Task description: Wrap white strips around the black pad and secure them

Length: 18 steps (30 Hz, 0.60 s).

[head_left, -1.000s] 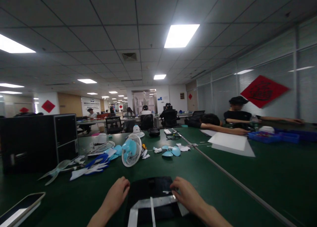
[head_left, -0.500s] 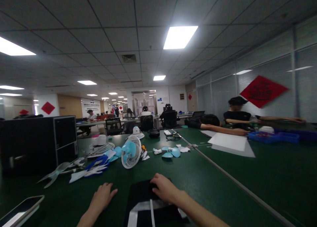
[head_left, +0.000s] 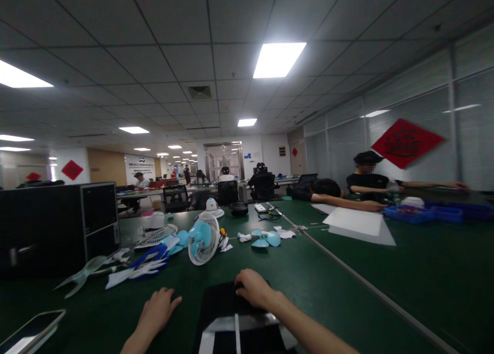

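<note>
My left hand [head_left: 159, 308] lies palm down on the green table, its fingers stretched and thumb apart, holding nothing. To its right is a flat black item [head_left: 219, 302] with pale bands across it; I cannot make out its kind. My right hand [head_left: 254, 289] rests at the far edge of this black item, fingers curled down onto it, and the fingertips are partly hidden. Beyond my hands stands a small fan head [head_left: 203, 239] with a white grille and light blue blades.
Left are a black computer case [head_left: 42, 230], a phone [head_left: 33, 331], blue-and-white gloves [head_left: 144, 266] and a loose blade piece [head_left: 85, 276]. Blue fan blades [head_left: 266, 238] lie ahead. Rightwards are a metal table seam [head_left: 347, 271], white sheets [head_left: 358, 224], blue trays [head_left: 411, 214] and people seated.
The view has shifted very slightly. Both hands stay in nearly the same places, with the right one still on the black item.
</note>
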### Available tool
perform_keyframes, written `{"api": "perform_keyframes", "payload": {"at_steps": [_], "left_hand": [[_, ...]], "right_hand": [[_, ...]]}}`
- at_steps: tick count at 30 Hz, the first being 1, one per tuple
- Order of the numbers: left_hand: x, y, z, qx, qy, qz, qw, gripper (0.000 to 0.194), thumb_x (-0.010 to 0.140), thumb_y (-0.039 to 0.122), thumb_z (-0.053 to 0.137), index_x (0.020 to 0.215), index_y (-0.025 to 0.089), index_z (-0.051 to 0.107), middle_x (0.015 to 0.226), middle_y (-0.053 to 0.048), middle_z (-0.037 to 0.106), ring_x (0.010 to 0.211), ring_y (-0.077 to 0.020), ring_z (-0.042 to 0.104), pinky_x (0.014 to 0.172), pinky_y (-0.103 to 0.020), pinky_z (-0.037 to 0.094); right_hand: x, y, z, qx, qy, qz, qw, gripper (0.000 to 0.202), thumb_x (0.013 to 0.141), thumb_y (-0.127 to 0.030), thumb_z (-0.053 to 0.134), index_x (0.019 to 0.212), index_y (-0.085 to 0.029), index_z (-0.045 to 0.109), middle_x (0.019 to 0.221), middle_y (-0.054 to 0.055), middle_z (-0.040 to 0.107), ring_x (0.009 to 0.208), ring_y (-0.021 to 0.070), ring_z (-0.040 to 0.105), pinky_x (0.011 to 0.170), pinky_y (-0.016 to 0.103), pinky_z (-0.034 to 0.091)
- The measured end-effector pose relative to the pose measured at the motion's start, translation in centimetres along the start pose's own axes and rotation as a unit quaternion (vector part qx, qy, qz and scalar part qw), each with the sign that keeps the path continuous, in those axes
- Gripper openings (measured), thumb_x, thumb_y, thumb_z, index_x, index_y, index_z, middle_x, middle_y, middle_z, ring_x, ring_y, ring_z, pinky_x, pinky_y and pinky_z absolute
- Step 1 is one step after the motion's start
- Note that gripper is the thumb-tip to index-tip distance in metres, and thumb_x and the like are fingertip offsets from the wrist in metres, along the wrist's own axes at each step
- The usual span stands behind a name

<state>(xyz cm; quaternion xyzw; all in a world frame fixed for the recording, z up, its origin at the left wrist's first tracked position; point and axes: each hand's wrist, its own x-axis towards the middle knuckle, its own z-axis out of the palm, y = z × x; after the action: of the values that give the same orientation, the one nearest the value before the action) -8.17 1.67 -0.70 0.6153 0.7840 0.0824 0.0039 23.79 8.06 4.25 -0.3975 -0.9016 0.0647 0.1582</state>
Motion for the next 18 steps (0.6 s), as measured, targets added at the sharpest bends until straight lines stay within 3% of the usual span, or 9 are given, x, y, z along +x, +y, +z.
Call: {"api": "perform_keyframes", "payload": {"at_steps": [4, 9, 14, 18], "left_hand": [[0.4, -0.3, 0.5, 0.004, 0.01, 0.003, 1.0, 0.051, 0.09, 0.045, 0.036, 0.123, 0.015, 0.061, 0.126, -0.015, 0.061, 0.116, -0.0287, 0.057, 0.094, -0.041, 0.046], [1.1, -0.9, 0.7, -0.007, -0.006, 0.008, 1.0, 0.051, 0.09, 0.047, 0.036, 0.121, 0.016, 0.062, 0.124, -0.015, 0.063, 0.112, -0.0281, 0.059, 0.091, -0.04, 0.047], [1.0, -0.7, 0.4, -0.017, -0.011, 0.007, 1.0, 0.053, 0.089, 0.048, 0.035, 0.122, 0.016, 0.062, 0.124, -0.015, 0.063, 0.113, -0.0277, 0.059, 0.093, -0.04, 0.047], [0.7, -0.6, 0.4, -0.006, 0.008, 0.012, 1.0, 0.052, 0.089, 0.047, 0.034, 0.118, 0.016, 0.064, 0.121, -0.014, 0.064, 0.111, -0.0282, 0.06, 0.092, -0.04, 0.047]], "right_hand": [[-1.8, 2.0, -1.9, 0.002, 0.044, 0.028, 0.999, 0.023, 0.084, -0.025, 0.06, 0.102, -0.018, 0.072, 0.106, 0.009, 0.07, 0.102, 0.0229, 0.061, 0.088, 0.028, 0.042], [-5.9, 7.3, -6.1, -0.01, 0.124, 0.141, 0.982, 0.024, 0.087, -0.028, 0.055, 0.098, -0.016, 0.072, 0.101, 0.01, 0.072, 0.097, 0.0227, 0.063, 0.084, 0.029, 0.043], [-11.8, 14.0, -10.0, -0.045, 0.124, 0.261, 0.956, 0.026, 0.087, -0.029, 0.052, 0.095, -0.015, 0.073, 0.1, 0.011, 0.073, 0.095, 0.0246, 0.065, 0.077, 0.028, 0.044], [-16.6, 17.9, -11.2, -0.07, 0.107, 0.337, 0.933, 0.025, 0.087, -0.03, 0.052, 0.09, -0.017, 0.073, 0.095, 0.01, 0.073, 0.091, 0.0259, 0.067, 0.069, 0.028, 0.044]]}}
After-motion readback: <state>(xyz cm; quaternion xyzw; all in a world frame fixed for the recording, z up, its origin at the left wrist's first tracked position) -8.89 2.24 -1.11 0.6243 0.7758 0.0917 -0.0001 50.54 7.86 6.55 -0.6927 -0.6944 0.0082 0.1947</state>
